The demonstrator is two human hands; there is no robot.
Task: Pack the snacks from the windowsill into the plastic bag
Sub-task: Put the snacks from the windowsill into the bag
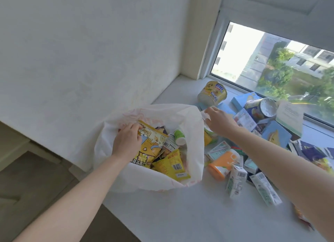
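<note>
My left hand [126,140] grips the yellow popcorn pouch [151,144] inside the plastic bag [193,151]; my right hand [219,120] pinches the bag's rim, beside snacks [235,180] on the windowsill [198,214].

Thin, soft white film for the plastic bag [106,151], half see-through, creased, faintly printed in pink. Inside it, glossy printed plastic on the popcorn pouch [151,144] and the yellow packet [171,166]. Toward the far edge of the windowsill [180,214], itself smooth and matt white: shiny printed wrap on the noodle cup [212,92], a dull silvery, foil-like lid on the can [267,107]. Matt coated card on the blue box [271,131] and the small carton [235,182]; smooth orange plastic on the cup [222,165]. Rough, chalky matt plaster on the wall [90,52].
</note>
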